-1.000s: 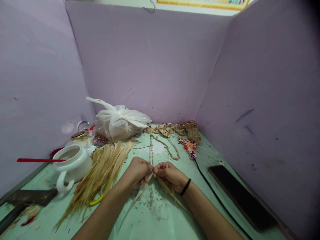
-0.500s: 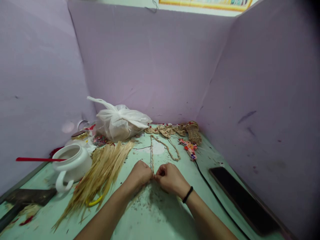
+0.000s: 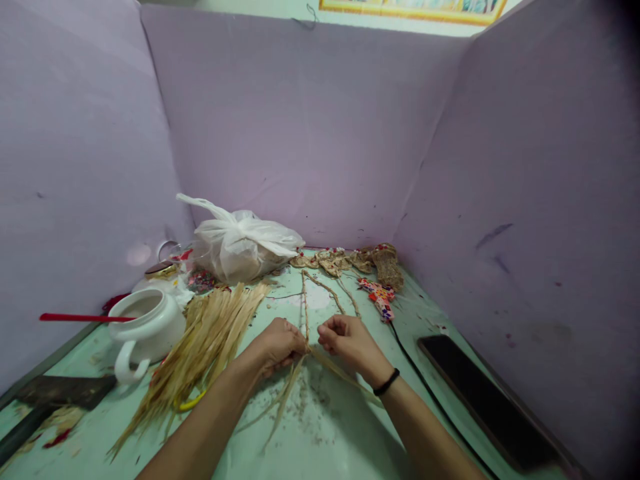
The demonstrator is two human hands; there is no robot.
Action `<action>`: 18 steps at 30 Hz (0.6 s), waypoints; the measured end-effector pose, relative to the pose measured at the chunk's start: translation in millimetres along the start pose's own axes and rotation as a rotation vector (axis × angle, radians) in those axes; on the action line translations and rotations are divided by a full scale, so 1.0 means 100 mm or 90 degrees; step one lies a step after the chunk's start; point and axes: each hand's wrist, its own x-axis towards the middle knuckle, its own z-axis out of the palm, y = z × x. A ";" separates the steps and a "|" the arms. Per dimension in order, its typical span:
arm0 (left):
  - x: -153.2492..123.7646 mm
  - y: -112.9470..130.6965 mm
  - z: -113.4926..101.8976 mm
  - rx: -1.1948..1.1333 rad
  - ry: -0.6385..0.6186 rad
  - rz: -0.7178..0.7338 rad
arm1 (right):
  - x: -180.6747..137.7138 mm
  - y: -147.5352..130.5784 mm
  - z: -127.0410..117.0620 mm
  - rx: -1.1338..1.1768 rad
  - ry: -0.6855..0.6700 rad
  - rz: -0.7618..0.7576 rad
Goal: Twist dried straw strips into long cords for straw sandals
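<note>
A thin braided cord [image 3: 306, 307] of tan plant fibre runs down the green table from a bend near the back. Pinched at the cord's near end, my left hand [image 3: 281, 343] is closed on it. Loose fibre strands [image 3: 287, 397] fan out from that end toward me. One longer strand [image 3: 345, 377] slants right, passing below my right wrist. My right hand [image 3: 350, 343], with a black band at the wrist, hovers just right of the cord, fingers curled; whatever is between them, if anything, is hidden. A bundle of flat dry fibres [image 3: 210, 347] lies left of my left hand.
At left stand a white pot [image 3: 150, 330] with a red stick [image 3: 85, 318] and a dark blade [image 3: 67, 391]. A white plastic bag [image 3: 240, 247] sits behind. Braided pieces [image 3: 333, 261], a patterned cloth-covered object [image 3: 379, 297] with a black cable, and a phone [image 3: 480, 393] lie right. Lilac walls enclose three sides.
My right hand has come away from the cord's end, slightly up and right. Loose strands now show spreading below the joint. My left hand stays at the cord with its fingers less curled.
</note>
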 end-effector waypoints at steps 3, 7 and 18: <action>0.02 -0.01 -0.01 -0.015 -0.010 0.004 | 0.00 -0.01 0.06 0.185 -0.107 0.106; 0.06 -0.05 -0.01 0.009 -0.023 0.009 | 0.01 0.04 0.14 0.167 -0.155 0.118; -0.22 0.07 0.20 0.402 0.158 0.014 | -0.01 0.06 0.20 0.194 -0.048 0.120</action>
